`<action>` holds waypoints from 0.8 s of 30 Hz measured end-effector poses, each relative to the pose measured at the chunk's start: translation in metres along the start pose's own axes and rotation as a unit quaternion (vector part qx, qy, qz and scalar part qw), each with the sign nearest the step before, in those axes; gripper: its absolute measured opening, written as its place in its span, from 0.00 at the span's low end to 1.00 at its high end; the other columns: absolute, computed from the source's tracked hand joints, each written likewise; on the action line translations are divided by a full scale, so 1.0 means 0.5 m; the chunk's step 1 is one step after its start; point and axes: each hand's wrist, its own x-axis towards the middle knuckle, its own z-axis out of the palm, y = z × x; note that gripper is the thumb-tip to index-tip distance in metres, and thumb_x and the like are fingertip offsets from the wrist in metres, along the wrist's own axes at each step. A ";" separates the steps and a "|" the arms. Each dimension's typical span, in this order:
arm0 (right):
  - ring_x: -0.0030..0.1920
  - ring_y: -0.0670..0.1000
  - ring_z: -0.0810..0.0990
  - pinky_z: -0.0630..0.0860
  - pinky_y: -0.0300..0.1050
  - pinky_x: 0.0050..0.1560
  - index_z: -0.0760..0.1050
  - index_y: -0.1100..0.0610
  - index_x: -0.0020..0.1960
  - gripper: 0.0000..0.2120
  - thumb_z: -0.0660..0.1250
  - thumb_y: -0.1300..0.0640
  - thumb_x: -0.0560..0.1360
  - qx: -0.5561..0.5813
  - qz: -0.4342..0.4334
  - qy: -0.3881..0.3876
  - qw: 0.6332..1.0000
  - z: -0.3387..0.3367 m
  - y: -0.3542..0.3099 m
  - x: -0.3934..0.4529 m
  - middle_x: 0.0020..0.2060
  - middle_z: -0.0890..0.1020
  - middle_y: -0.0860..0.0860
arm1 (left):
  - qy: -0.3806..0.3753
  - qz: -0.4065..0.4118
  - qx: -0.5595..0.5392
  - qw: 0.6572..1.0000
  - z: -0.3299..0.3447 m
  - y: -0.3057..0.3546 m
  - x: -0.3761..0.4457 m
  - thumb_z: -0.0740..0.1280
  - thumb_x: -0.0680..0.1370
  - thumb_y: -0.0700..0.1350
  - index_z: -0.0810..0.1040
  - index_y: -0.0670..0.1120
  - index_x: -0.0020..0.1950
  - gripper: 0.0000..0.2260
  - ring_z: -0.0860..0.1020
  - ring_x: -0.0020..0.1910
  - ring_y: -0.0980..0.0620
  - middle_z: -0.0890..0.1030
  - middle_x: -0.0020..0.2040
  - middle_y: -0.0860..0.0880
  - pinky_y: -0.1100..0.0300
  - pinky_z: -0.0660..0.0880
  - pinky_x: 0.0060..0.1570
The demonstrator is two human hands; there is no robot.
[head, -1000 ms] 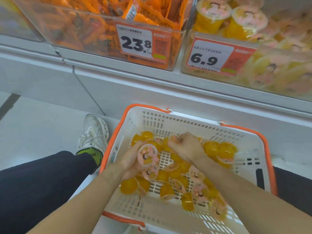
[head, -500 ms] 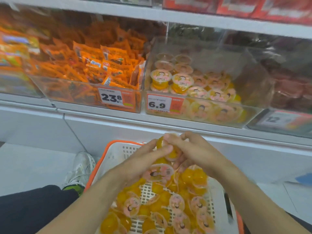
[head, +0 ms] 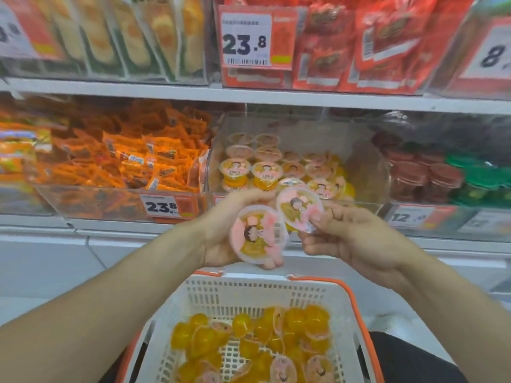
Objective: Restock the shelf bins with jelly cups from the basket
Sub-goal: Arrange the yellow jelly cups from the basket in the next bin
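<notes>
My left hand (head: 221, 239) holds a jelly cup (head: 258, 234), fingers curled behind it, its pink printed lid turned toward me and its yellow body pointing away toward the shelf. My right hand (head: 351, 239) pinches a second jelly cup (head: 300, 208) by the lid's edge between thumb and fingertips; its lid also faces me, tilted slightly up. The two cups touch edge to edge, raised in front of the clear shelf bin (head: 367, 172), where more jelly cups (head: 265, 172) stand upright in rows, lids up. Near me, below my forearms, a white slatted basket (head: 249, 291) with orange trim holds loose yellow cups (head: 249, 338) lying at all angles. Left of the jelly bin, another bin holds orange snack packets (head: 132, 164). A white shelf (head: 276, 98) above carries red packs (head: 387, 42) and a price tag (head: 246, 40) reading 23.8.
</notes>
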 end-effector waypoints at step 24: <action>0.39 0.52 0.81 0.82 0.46 0.35 0.78 0.59 0.58 0.09 0.62 0.64 0.81 0.068 0.060 0.261 0.961 -0.033 -0.074 0.541 0.51 0.84 0.57 | 0.054 0.081 -0.205 0.974 0.021 -0.013 0.059 0.59 0.79 0.53 0.85 0.40 0.37 0.22 0.74 0.24 0.44 0.83 0.43 0.34 0.64 0.58 0.20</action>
